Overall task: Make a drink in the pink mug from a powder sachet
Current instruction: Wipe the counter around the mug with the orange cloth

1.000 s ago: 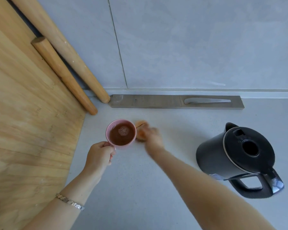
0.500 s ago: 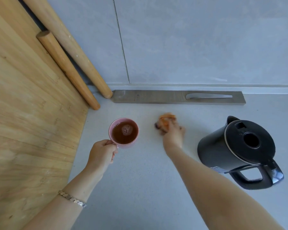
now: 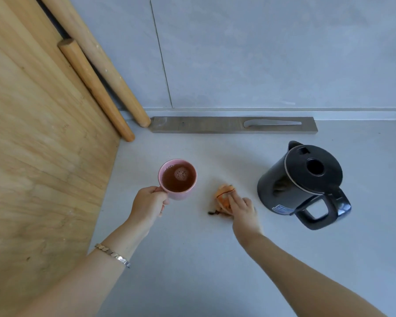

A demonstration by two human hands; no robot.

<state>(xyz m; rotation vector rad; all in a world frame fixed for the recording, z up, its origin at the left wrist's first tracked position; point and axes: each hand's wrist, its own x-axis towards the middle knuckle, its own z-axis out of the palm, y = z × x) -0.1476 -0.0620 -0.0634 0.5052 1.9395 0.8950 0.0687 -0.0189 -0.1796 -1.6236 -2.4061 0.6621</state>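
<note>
Head view: left hand (image 3: 149, 202) grips pink mug (image 3: 177, 178) handle, right hand (image 3: 242, 208) presses orange cloth (image 3: 224, 197), fingers together

1 pink mug (image 3: 178, 178), 1 kettle (image 3: 300, 181), 1 orange cloth (image 3: 224, 195), 2 wood dowels (image 3: 94, 88), 1 bracelet (image 3: 113, 255).

I observe a pink mug (image 3: 177, 179) in my left grip, its drink dark brown with pale froth. Under my right grip: an orange, red-lined cloth (image 3: 224, 197). Beyond it, a black kettle (image 3: 300, 179). Pale grey counter (image 3: 192, 259).
</note>
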